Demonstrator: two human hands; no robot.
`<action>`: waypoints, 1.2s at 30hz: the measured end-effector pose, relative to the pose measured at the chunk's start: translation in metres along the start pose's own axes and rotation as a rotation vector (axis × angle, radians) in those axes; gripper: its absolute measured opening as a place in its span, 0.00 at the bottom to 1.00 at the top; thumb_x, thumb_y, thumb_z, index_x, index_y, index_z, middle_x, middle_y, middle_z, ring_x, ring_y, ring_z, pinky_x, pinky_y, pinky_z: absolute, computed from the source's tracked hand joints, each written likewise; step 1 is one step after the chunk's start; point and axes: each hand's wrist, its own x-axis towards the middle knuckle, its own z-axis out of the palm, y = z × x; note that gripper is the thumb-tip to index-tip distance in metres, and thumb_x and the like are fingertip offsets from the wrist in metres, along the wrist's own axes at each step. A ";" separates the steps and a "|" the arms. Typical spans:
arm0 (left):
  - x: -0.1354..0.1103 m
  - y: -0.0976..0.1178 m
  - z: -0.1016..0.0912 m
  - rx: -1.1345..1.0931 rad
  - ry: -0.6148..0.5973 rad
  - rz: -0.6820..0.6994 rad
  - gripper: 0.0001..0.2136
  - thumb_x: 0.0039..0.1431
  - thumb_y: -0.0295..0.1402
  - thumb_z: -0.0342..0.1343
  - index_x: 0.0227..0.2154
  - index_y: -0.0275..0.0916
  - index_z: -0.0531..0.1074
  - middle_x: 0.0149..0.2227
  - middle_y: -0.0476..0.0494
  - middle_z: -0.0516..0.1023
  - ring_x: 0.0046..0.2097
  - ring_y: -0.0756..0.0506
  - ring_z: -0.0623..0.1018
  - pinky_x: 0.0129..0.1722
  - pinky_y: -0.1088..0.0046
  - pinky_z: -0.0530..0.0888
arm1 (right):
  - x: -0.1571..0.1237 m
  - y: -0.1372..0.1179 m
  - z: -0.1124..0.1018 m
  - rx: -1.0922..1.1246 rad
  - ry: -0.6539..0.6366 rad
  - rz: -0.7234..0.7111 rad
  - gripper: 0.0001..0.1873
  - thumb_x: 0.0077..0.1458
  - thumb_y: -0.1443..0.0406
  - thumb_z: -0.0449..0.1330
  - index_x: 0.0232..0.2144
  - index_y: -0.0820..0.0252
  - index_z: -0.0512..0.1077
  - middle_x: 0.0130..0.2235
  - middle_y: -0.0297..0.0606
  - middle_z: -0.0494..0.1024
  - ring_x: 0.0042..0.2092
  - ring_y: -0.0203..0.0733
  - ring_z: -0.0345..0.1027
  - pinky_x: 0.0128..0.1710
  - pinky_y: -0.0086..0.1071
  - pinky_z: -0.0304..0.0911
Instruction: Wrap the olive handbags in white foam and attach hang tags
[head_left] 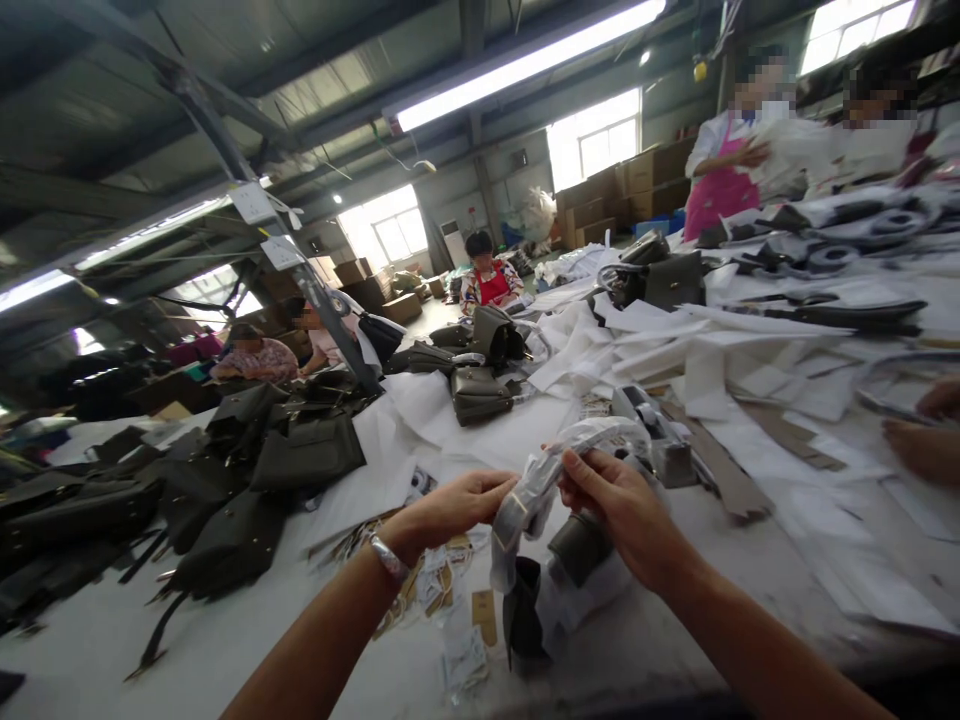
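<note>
In front of me, a dark strap wrapped in thin white film (pixel 514 515) arcs up between my hands. My left hand (pixel 480 497) pinches its left side, with the fingertips partly hidden behind it. Thumb and fingers of my right hand (pixel 611 500) are closed on the strap's upper right part. Below it hang a dark strap end (pixel 525 615) and a dark olive piece (pixel 581 548), with more film around them. Under my left wrist lie small tags and packets (pixel 442 580) and a brown card (pixel 484 617).
Dark handbags (pixel 307 450) are heaped on the table at left. A grey tape dispenser (pixel 664 440) stands beyond my right hand, near white sheets (pixel 795 480). At the right edge is another person's hand (pixel 926 440). Several people work farther back.
</note>
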 end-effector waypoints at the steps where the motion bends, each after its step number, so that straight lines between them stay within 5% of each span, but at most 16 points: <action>1: -0.001 0.000 0.002 0.001 0.027 -0.005 0.27 0.58 0.59 0.52 0.33 0.36 0.76 0.28 0.48 0.72 0.29 0.49 0.67 0.30 0.74 0.65 | 0.000 -0.001 0.000 -0.013 0.011 -0.004 0.26 0.52 0.45 0.65 0.37 0.62 0.78 0.27 0.35 0.73 0.29 0.36 0.64 0.29 0.30 0.61; 10: -0.004 0.001 0.003 0.015 0.038 0.068 0.26 0.58 0.59 0.52 0.28 0.36 0.71 0.25 0.53 0.60 0.27 0.52 0.56 0.27 0.76 0.55 | 0.001 -0.008 -0.001 -0.133 0.047 -0.042 0.24 0.53 0.46 0.64 0.25 0.62 0.74 0.24 0.35 0.73 0.27 0.37 0.64 0.29 0.31 0.60; 21: 0.000 0.010 0.012 -0.048 0.079 -0.010 0.21 0.60 0.53 0.56 0.34 0.36 0.77 0.28 0.49 0.72 0.29 0.51 0.65 0.28 0.78 0.61 | 0.002 -0.012 -0.004 -0.232 0.006 -0.074 0.21 0.53 0.47 0.63 0.27 0.60 0.73 0.25 0.33 0.74 0.27 0.37 0.66 0.28 0.31 0.63; 25: 0.002 0.012 0.017 -0.071 0.116 0.000 0.18 0.58 0.50 0.60 0.36 0.38 0.78 0.33 0.47 0.77 0.34 0.47 0.72 0.36 0.75 0.69 | -0.010 -0.010 -0.017 -0.312 -0.021 -0.159 0.20 0.58 0.49 0.61 0.30 0.60 0.75 0.26 0.34 0.76 0.27 0.37 0.69 0.29 0.30 0.65; 29: -0.001 0.004 0.022 -0.125 0.217 0.007 0.19 0.57 0.50 0.61 0.41 0.39 0.78 0.35 0.46 0.79 0.37 0.45 0.75 0.39 0.73 0.72 | -0.030 0.008 -0.069 -0.458 0.073 -0.204 0.19 0.61 0.52 0.58 0.45 0.58 0.76 0.30 0.34 0.78 0.28 0.37 0.71 0.30 0.30 0.67; 36: 0.010 0.003 0.025 -0.159 0.503 0.126 0.21 0.53 0.52 0.62 0.38 0.37 0.78 0.32 0.46 0.78 0.34 0.46 0.75 0.34 0.75 0.72 | -0.011 0.044 -0.219 -1.140 0.548 0.062 0.12 0.60 0.58 0.57 0.40 0.58 0.74 0.39 0.41 0.81 0.40 0.44 0.75 0.41 0.32 0.66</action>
